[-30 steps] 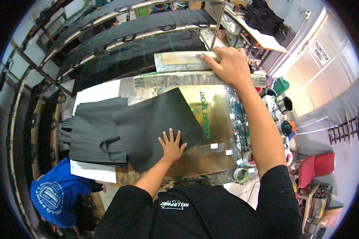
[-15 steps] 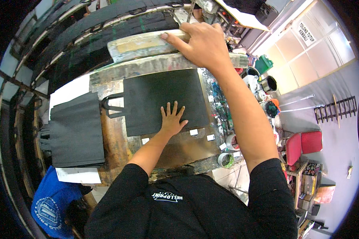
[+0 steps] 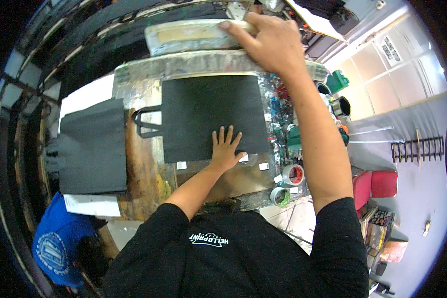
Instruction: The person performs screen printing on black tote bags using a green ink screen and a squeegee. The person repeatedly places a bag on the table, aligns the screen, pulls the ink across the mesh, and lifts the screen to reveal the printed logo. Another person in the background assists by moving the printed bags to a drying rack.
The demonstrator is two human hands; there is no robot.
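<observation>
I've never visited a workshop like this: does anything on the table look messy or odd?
Yes: blue and red paint-like blotches mottle the right side of the table, messy-looking beside the black bag lying flat under the left hand.

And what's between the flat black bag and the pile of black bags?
The head view shows the black handles of the flat bag and some stained brown tabletop.

The paned door (image 3: pixel 407 82) looks bright and the left-hand racks (image 3: pixel 37 144) dim (its sign (image 3: pixel 391 50) is blurred), edges bowing toward black corners.
</observation>
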